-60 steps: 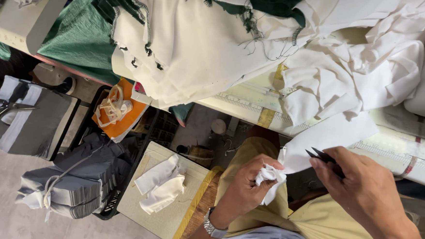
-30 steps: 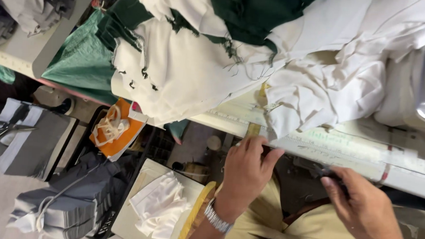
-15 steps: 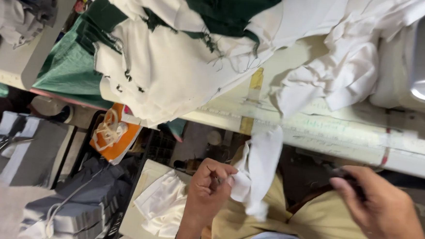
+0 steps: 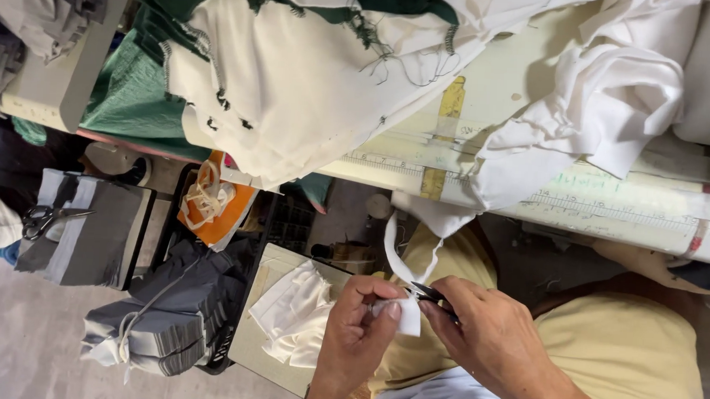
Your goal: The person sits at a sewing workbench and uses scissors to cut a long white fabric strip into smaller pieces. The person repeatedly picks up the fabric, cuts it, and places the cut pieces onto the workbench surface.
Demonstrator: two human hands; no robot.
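Since half a second ago, our two hands have come together low in the view, where before they were apart with the white strip dangling from the left one alone. Now our left hand (image 4: 356,337) pinches the lower end of a narrow white fabric strip (image 4: 393,254) between thumb and fingertips, fingers curled close. Our right hand (image 4: 485,336) is closed around small dark thread snips (image 4: 431,293), whose tips meet the strip right beside the left thumb. The strip loops upward from our fingers to a bunched white garment (image 4: 569,138) that hangs over the edge of the pale work surface (image 4: 474,92), which carries a printed ruler strip. A heap of cream and green cloth (image 4: 297,67) fills the upper left. Below, beside our lap, white fabric pieces (image 4: 296,314) lie on a low box, and a bundle of grey fabric (image 4: 163,311) sits in a dark crate. Scissors (image 4: 46,217) rest on a grey stack farther left. We judge that the blades sit very near the left thumb, so a slip could nick skin, and a pull on the strip could drag the garment off the edge.
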